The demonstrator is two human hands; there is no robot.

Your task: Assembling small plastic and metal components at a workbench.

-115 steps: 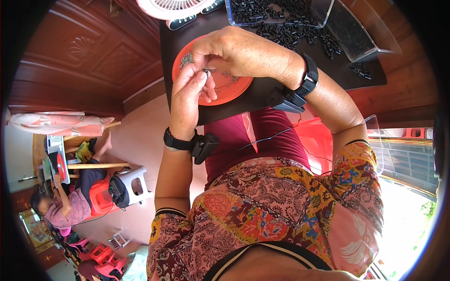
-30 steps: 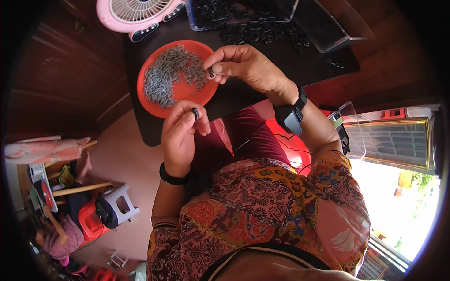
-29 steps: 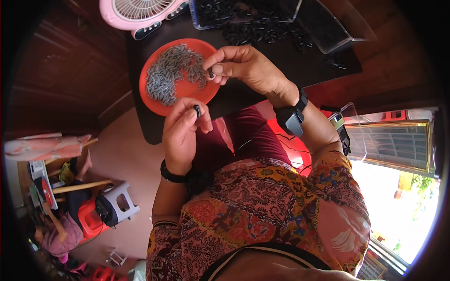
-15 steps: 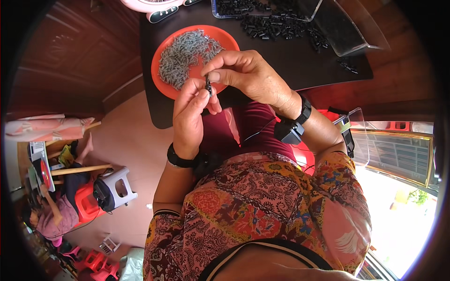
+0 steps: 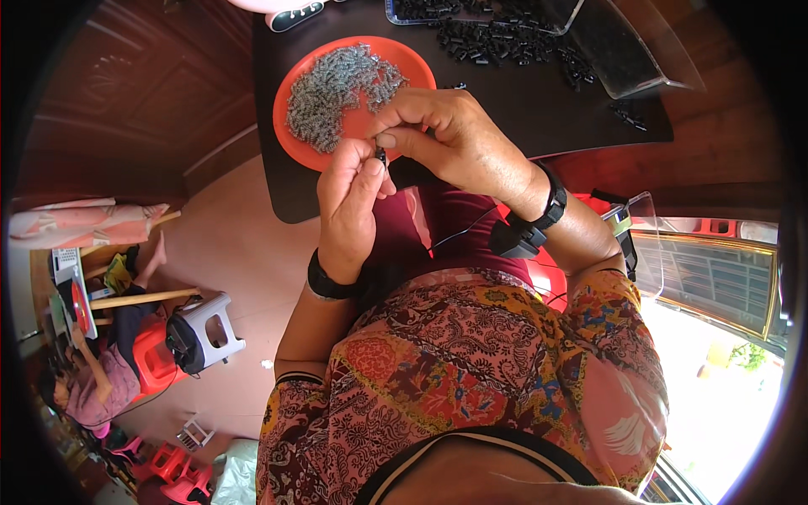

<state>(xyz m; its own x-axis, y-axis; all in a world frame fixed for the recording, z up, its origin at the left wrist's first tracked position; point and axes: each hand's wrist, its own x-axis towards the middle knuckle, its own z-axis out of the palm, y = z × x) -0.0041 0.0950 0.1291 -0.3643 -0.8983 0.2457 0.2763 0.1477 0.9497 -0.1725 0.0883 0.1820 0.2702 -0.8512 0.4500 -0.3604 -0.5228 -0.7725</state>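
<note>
My left hand point(image 5: 349, 198) pinches a small black plastic part point(image 5: 382, 156) between thumb and fingertips, near the front rim of a red plate point(image 5: 290, 145). My right hand point(image 5: 450, 139) meets it from the right, thumb and forefinger pressed together at the part's upper end. Whatever those right fingertips grip is too small and covered to make out. On the plate lies a heap of small silvery metal springs point(image 5: 324, 105), with a bare red patch near its middle. The right hand hides the plate's right front edge.
Loose black parts point(image 5: 505, 40) lie across the far side of the dark table point(image 5: 547, 114), some in a clear tray point(image 5: 484, 18). A second clear box point(image 5: 619, 50) tilts at right. A person point(image 5: 105, 383) sits far left by a grey stool point(image 5: 206, 332).
Both hands stay together over the plate's front edge. The black part now shows less between the fingers, and the right fingertips have closed in nearer to the left hand. The view has shifted slightly.
</note>
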